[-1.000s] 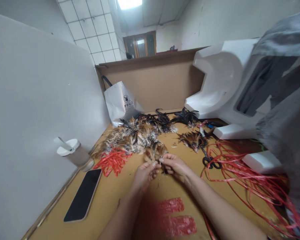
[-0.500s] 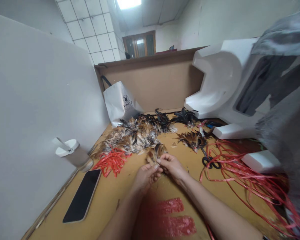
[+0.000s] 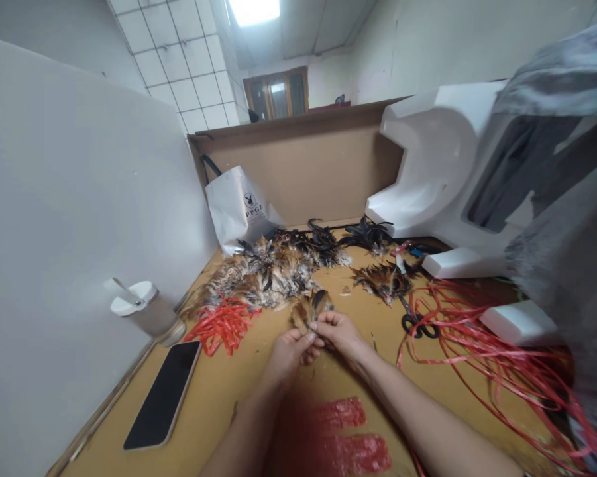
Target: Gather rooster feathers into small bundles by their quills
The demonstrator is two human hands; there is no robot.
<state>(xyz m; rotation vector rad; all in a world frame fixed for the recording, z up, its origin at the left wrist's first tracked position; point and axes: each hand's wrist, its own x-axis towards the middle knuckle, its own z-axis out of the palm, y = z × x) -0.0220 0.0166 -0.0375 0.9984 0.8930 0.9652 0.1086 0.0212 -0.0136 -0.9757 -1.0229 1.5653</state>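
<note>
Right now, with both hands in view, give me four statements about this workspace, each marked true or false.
1. The left hand and right hand are together at a small feather bunch. True.
2. The phone lies to the right of both hands. False: the phone lies to their left.
3. The scissors are in the right hand. False: the scissors lie on the table.
4. The white bag is behind the feather pile. True.

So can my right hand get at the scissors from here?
Probably yes: the scissors lie just beyond your right hand, handles toward you, nothing tall between. But that hand is pinching feathers, and red strips crowd the handles, so they might snag.
</note>
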